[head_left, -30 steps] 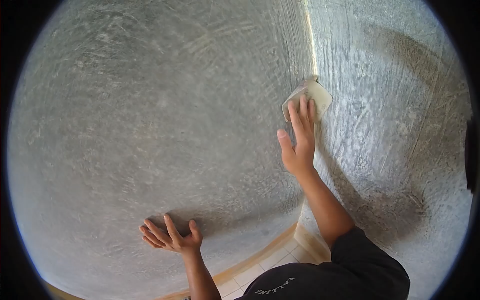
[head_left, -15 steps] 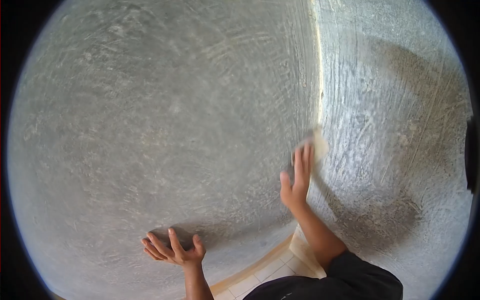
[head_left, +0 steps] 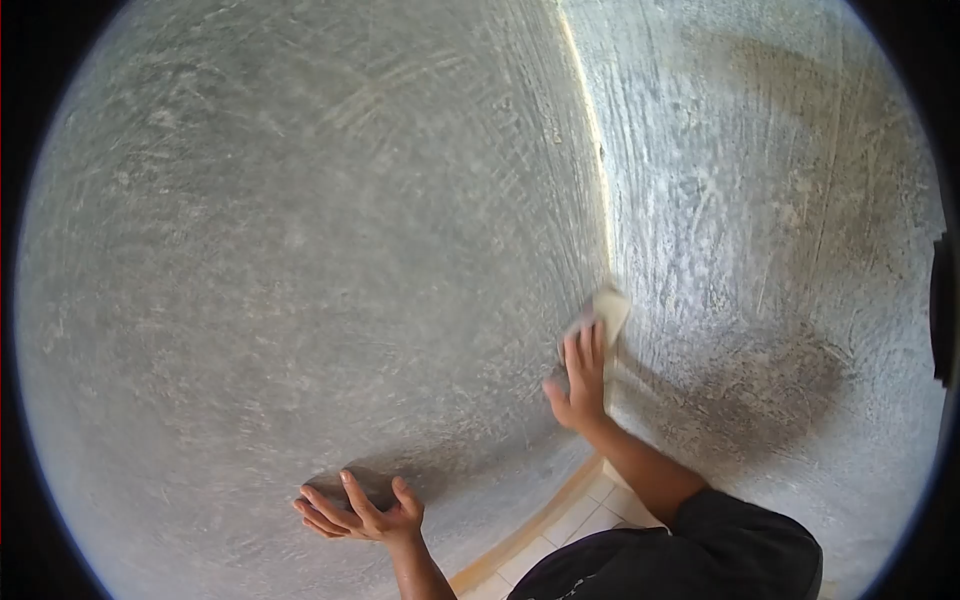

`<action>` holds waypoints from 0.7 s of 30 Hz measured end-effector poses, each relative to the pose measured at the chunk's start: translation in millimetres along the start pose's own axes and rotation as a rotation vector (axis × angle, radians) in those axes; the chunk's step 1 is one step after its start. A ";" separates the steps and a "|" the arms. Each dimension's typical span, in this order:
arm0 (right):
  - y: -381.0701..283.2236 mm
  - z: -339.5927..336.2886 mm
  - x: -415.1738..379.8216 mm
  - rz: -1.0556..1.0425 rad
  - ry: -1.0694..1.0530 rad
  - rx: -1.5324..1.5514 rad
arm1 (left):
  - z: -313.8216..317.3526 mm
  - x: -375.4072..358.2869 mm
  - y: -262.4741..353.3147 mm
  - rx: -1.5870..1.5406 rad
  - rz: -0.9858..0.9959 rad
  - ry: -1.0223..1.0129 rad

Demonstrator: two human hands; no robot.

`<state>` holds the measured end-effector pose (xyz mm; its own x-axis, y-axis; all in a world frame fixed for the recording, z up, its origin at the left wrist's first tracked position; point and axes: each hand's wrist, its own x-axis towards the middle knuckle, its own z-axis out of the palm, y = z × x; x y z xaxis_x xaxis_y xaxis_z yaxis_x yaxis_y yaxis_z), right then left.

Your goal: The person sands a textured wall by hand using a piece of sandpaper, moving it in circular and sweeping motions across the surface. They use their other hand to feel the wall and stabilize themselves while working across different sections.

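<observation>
Grey plastered wall (head_left: 300,250) with scratchy swirl marks fills most of the view. My right hand (head_left: 582,382) presses a pale, flat sheet or pad (head_left: 610,308) against it beside the corner; the pad is slightly blurred, so its material is unclear. The fingers lie on the pad's lower part, thumb out to the left. Lower left, my left hand (head_left: 365,510) rests on the wall with its fingers spread and nothing in it. A light line (head_left: 603,190) runs down the corner just above the pad.
On the right, a second grey wall (head_left: 730,230) meets the first at the corner and carries arm shadows. White floor tiles (head_left: 570,525) and a tan edge strip (head_left: 530,535) show at the bottom, near my dark sleeve (head_left: 720,520).
My right hand and the pad have moved down and a little left in view. The view has shifted, with the corner line now further left. My left hand stays spread on the wall.
</observation>
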<state>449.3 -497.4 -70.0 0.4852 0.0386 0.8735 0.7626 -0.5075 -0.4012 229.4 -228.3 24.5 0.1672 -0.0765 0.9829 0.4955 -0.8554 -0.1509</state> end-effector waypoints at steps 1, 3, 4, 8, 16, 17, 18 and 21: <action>-4.2 -2.2 34.8 -0.004 0.063 -0.009 | 0.9 0.8 0.4 0.007 -0.003 0.004; -17.2 -10.5 103.6 0.028 0.165 -0.055 | 1.8 0.9 0.2 -0.009 0.002 0.012; -25.6 -14.8 127.6 0.062 0.202 -0.091 | 1.9 0.7 -0.3 -0.014 -0.001 0.018; -42.7 -11.7 135.9 0.163 0.211 -0.066 | 1.8 -2.3 -2.8 -0.020 0.002 0.020; -28.1 -21.0 114.6 0.006 0.178 -0.143 | 3.5 -3.9 -3.1 -0.042 -0.004 0.021; -29.0 -25.7 131.2 -0.023 0.203 -0.109 | 3.2 -4.3 -2.2 -0.046 0.000 0.013; -28.3 -27.5 141.9 -0.053 0.229 -0.073 | 3.9 -4.6 -1.7 -0.042 -0.004 0.015; -16.2 -24.9 157.1 -0.074 0.280 -0.051 | 3.2 -4.8 -3.6 -0.041 -0.011 0.024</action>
<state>502.5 -504.5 80.6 0.2870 -0.1586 0.9447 0.7655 -0.5548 -0.3257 229.6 -223.2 19.9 0.1416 -0.0785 0.9868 0.4621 -0.8764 -0.1360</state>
